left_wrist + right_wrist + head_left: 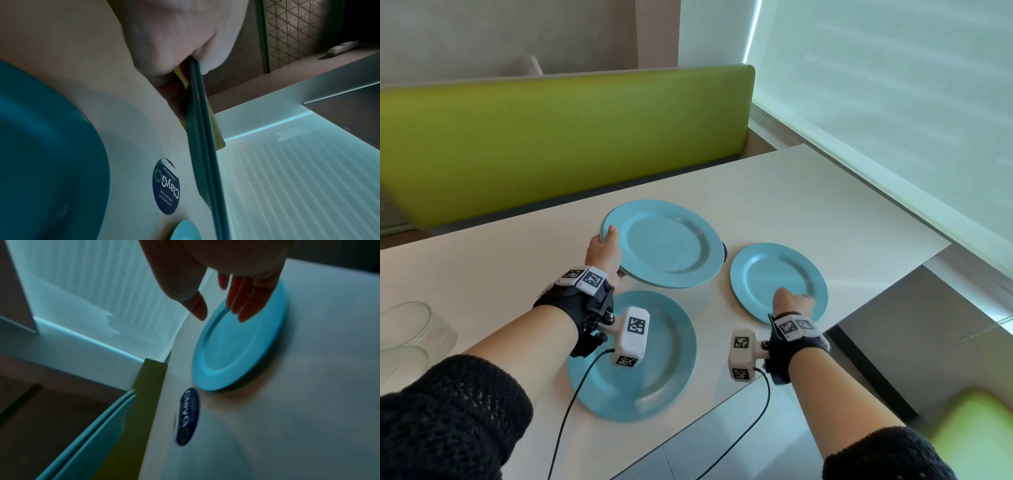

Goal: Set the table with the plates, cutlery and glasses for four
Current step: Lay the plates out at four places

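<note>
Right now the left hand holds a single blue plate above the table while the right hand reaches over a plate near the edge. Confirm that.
Not a single plate: the left hand grips two stacked plates, both rims visible in the left wrist view. The rest holds; the right hand reaches over the plate near the edge.

White table (pixel 774 192): two blue plates (pixel 654 359), glasses (pixel 410 329), round sticker (pixel 166 186).
</note>
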A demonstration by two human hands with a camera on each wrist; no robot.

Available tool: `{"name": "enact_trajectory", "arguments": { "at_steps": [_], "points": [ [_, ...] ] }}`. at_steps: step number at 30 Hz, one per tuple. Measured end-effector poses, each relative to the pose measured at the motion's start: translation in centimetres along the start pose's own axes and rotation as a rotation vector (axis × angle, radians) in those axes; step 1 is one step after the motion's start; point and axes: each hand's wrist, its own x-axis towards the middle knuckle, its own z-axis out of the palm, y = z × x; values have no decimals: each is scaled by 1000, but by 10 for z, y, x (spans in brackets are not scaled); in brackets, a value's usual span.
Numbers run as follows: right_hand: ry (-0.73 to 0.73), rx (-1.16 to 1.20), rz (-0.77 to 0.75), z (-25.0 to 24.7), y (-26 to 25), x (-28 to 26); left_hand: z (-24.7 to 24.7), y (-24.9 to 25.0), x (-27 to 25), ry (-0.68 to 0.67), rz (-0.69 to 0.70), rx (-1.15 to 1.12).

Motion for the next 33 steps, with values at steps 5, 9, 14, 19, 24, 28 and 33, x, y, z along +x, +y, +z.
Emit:
{"name": "enact_trajectory", "arguments": {
  "at_steps": [5, 9, 14, 19, 24, 28, 33],
  "points": [
    [-349, 1, -160, 61, -28, -33, -12, 1, 0, -7, -14, 77],
    [-375, -126, -317, 96, -35, -59, -30, 1, 9, 26, -64, 68],
    [-393, -151, -267, 122, -39, -68, -51, 18, 30, 65, -87, 1],
    [-430, 73, -133, 149, -50, -76, -85, 43, 55, 187, -20, -34],
    [-371, 241, -92, 174, -53, -86, -131, 66, 87, 379, 69, -90],
    [-301, 315, -79, 190, -48, -89, -158, 78, 102, 506, 108, -113],
    [-269, 326, -28, 212, -31, -95, -179, 81, 106, 582, 144, -83]
  ]
}}
